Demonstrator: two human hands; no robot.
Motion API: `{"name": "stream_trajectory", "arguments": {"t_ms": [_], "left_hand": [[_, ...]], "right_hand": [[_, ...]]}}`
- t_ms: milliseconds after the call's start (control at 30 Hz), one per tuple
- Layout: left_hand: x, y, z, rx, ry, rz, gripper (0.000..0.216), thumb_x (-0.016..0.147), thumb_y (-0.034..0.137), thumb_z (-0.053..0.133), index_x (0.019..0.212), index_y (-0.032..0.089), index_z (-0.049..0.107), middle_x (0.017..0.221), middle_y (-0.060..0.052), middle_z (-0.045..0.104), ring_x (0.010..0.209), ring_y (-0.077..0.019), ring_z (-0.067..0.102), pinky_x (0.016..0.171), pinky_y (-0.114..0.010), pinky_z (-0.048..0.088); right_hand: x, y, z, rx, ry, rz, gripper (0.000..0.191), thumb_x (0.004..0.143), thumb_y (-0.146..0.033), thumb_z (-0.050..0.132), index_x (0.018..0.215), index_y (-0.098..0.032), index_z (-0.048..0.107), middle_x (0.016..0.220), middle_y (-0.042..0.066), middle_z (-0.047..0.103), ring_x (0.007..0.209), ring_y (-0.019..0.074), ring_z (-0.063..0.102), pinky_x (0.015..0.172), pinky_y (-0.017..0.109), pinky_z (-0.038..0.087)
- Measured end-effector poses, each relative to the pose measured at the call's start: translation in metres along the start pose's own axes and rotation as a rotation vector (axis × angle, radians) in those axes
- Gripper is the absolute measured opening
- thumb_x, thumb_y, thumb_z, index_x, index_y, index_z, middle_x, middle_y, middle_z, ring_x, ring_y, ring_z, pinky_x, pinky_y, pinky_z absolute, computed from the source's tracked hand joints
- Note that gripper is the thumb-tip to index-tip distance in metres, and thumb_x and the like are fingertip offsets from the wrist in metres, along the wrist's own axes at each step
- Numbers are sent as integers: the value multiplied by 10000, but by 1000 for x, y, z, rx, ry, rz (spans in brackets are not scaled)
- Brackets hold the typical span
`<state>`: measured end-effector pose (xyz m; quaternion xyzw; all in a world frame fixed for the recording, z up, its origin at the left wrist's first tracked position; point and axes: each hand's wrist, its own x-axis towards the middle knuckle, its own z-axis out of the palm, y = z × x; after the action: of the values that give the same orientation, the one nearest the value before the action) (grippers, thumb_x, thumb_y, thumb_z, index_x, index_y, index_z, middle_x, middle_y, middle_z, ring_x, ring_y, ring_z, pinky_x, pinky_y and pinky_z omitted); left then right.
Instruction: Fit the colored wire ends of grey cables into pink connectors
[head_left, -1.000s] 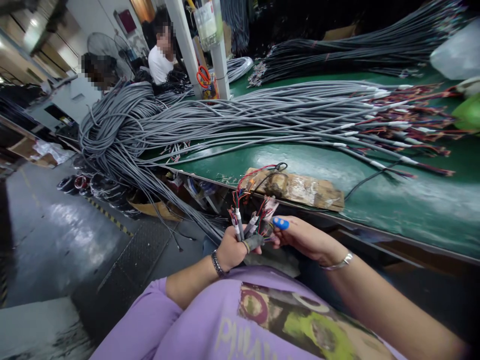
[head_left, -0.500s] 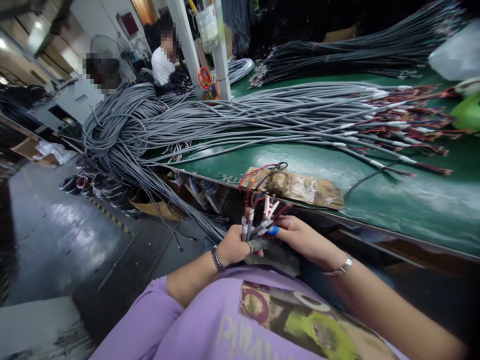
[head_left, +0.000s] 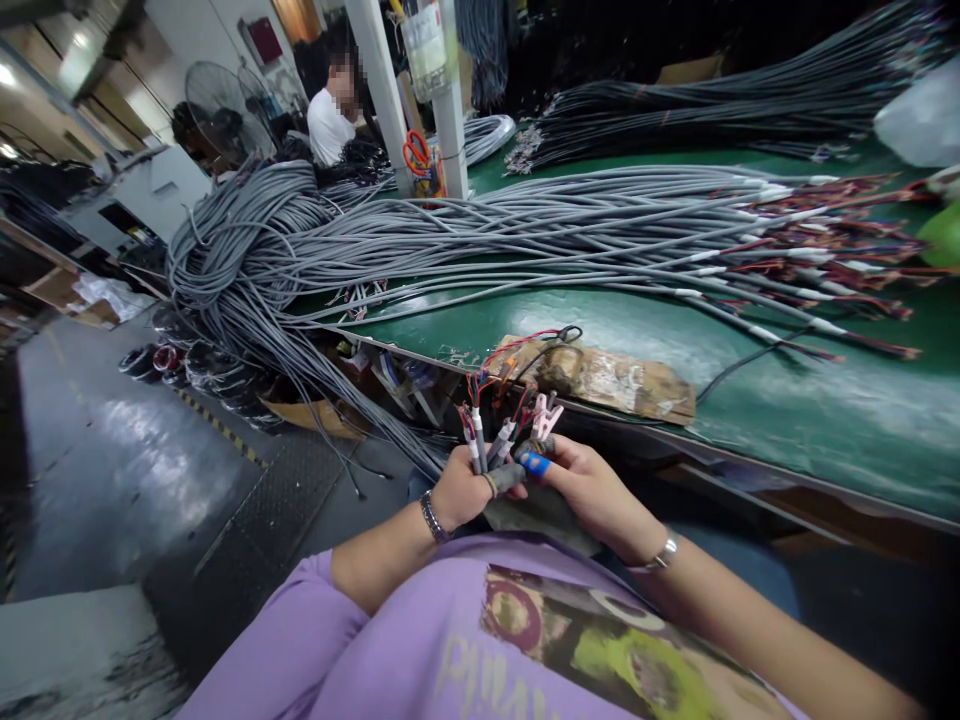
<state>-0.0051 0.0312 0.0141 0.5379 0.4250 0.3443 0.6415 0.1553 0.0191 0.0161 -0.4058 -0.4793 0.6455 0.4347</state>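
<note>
My left hand [head_left: 463, 493] is closed in a fist around a small bunch of grey cable ends [head_left: 487, 447] that stick upward, each with a white sleeve and red, black and blue wires fanning out. A grey finger cot covers its thumb. My right hand [head_left: 589, 487] sits right beside it with a blue cot [head_left: 535, 464] on a fingertip, its fingers pinched on the wires of one cable end. Both hands hover in front of my lap, just below the edge of the green bench [head_left: 787, 410].
A big heap of long grey cables [head_left: 465, 230] lies across the bench and spills off its left end. A taped cardboard pad [head_left: 600, 372] with red and black leads sits near the edge. Behind a white post [head_left: 452, 120] sits another person [head_left: 330, 110], near a fan [head_left: 214, 105].
The bunch in my left hand has shifted slightly left and back. My right hand's blue-capped fingertip has moved in closer to the wire ends.
</note>
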Motion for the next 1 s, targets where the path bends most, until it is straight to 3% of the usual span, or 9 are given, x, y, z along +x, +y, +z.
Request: {"name": "stream_trajectory", "arguments": {"t_ms": [133, 300, 567, 700, 867, 1000], "left_hand": [[-4, -1, 0, 73, -17, 36, 401, 696, 511, 710, 662, 114, 663, 588, -48, 650, 538, -121, 561, 564, -249, 440], [-4, -1, 4, -6, 112, 17, 413, 685, 533, 714, 643, 131, 626, 547, -35, 633, 496, -117, 544, 547, -253, 441], [1, -5, 4, -70, 172, 14, 391, 680, 496, 735, 638, 129, 607, 518, -28, 629, 489, -113, 552, 522, -233, 413], [1, -4, 1, -102, 199, 17, 390, 685, 496, 732, 640, 124, 622, 512, -26, 622, 488, -116, 556, 521, -238, 417], [0, 5, 1, -154, 176, 26, 374, 673, 481, 749, 680, 121, 645, 524, -19, 622, 475, -106, 546, 491, -227, 403], [2, 12, 4, -147, 97, 13, 384, 658, 486, 759, 670, 126, 625, 524, -16, 621, 478, -109, 555, 512, -238, 435]], "right_hand": [[6, -4, 0, -44, -20, 35, 337, 750, -520, 679, 754, -198, 579, 610, 0, 607, 542, 144, 513, 564, 281, 385], [7, -3, -3, -120, 8, 30, 370, 761, -550, 652, 694, -191, 588, 579, 8, 597, 557, 137, 456, 540, 268, 337], [5, 10, -5, 103, 72, 80, 347, 721, -484, 727, 664, -182, 567, 561, -25, 499, 551, 107, 399, 550, 254, 348], [2, 15, -14, 311, 14, 125, 329, 685, -460, 759, 688, -176, 593, 631, -3, 511, 587, 121, 443, 574, 274, 408], [7, 11, -28, 493, 48, 201, 363, 705, -557, 699, 775, -208, 630, 762, 32, 596, 618, 140, 504, 592, 294, 474], [17, 3, -28, 348, 80, 135, 396, 752, -604, 637, 787, -210, 619, 716, 21, 576, 590, 139, 481, 582, 294, 461]]}}
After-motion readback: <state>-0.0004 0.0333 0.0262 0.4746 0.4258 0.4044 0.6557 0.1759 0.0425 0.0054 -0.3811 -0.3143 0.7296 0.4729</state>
